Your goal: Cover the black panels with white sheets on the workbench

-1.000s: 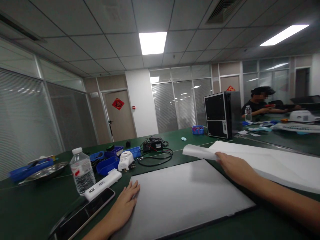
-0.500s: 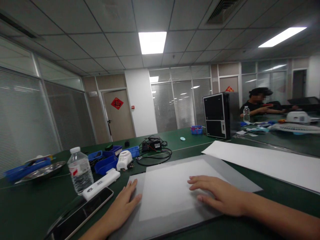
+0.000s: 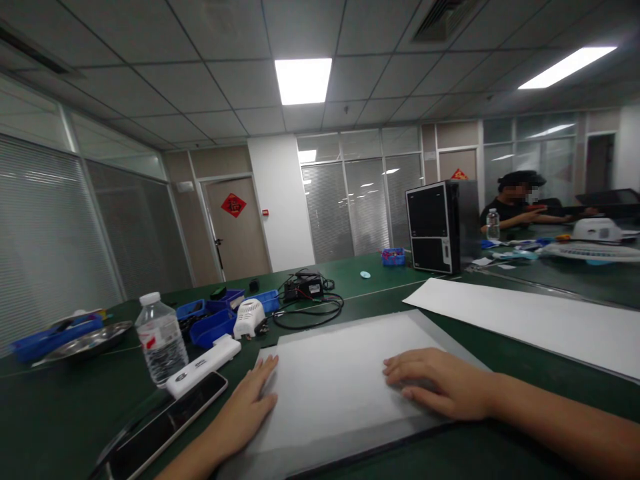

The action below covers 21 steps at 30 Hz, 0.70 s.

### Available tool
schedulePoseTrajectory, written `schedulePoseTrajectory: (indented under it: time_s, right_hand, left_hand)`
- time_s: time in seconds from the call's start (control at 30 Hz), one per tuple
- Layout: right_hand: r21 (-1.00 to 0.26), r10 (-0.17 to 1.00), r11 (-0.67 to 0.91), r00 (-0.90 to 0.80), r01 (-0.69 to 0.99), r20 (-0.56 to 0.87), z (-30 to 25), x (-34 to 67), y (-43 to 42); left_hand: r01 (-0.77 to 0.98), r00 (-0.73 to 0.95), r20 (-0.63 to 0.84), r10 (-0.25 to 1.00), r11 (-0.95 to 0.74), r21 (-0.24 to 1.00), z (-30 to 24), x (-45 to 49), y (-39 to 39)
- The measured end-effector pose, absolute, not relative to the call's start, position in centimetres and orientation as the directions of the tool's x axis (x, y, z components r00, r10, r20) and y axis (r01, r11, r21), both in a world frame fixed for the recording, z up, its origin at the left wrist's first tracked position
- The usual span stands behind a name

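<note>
A white sheet (image 3: 330,380) lies on a grey flat panel (image 3: 453,350) on the green table. My left hand (image 3: 247,407) rests flat, fingers stretched out, on the sheet's near left corner. My right hand (image 3: 440,383) lies palm down on the sheet's right part, fingers spread slightly. Neither hand holds anything.
A second white sheet (image 3: 530,320) lies to the right. At the left are a phone (image 3: 165,430), a white device (image 3: 203,367), a water bottle (image 3: 157,340), blue bins (image 3: 213,320), a metal tray (image 3: 85,340) and cables (image 3: 307,303). A black computer case (image 3: 433,227) stands behind. Another person (image 3: 517,203) sits far right.
My right hand brought a white sheet from the stack at the right onto the panel, laid it flat, then slid it left into line with the panel. My left hand stayed put.
</note>
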State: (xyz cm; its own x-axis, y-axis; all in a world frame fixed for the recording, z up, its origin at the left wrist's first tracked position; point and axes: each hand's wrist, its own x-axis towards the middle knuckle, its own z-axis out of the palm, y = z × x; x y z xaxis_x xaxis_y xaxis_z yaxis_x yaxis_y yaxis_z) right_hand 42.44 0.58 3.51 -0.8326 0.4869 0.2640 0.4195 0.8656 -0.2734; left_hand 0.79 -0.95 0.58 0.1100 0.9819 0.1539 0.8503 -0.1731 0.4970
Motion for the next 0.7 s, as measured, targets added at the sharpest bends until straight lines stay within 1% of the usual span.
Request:
schedulePoseTrajectory:
  time_s: [0.07,0.13,0.2,0.27,0.37,0.57,0.7]
  right_hand:
    - [-0.206,0.533,0.846,-0.796,0.492,0.288,3.2,42.6,1.2]
    - [-0.140,0.624,0.777,-0.720,0.614,0.305,2.9,43.1,2.0]
    - [-0.110,0.708,0.693,-0.643,0.713,0.293,2.7,43.8,2.8]
    - [-0.111,0.743,0.658,-0.619,0.745,0.256,2.4,44.5,3.5]
    - [-0.114,0.732,0.675,-0.643,0.729,0.227,2.4,45.0,3.9]
    - [-0.069,0.670,0.733,-0.702,0.676,0.242,2.8,44.0,2.8]
    - [-0.058,0.662,0.737,-0.703,0.673,0.261,2.8,43.3,1.9]
  left_hand:
    - [0.842,0.114,0.151,0.982,-0.176,0.510,0.6,0.7,-0.9]
    - [0.836,0.112,0.148,0.983,-0.174,0.521,0.7,0.6,-0.9]
    - [0.834,0.104,0.148,0.984,-0.167,0.527,0.7,0.6,-0.8]
    - [0.834,0.094,0.147,0.985,-0.159,0.528,0.7,0.6,-0.7]
    - [0.841,0.080,0.152,0.985,-0.149,0.521,0.6,0.8,-0.7]
    - [0.843,0.073,0.167,0.983,-0.150,0.517,0.3,0.9,-0.6]
    - [0.845,0.076,0.180,0.981,-0.160,0.511,0.3,0.9,-0.5]
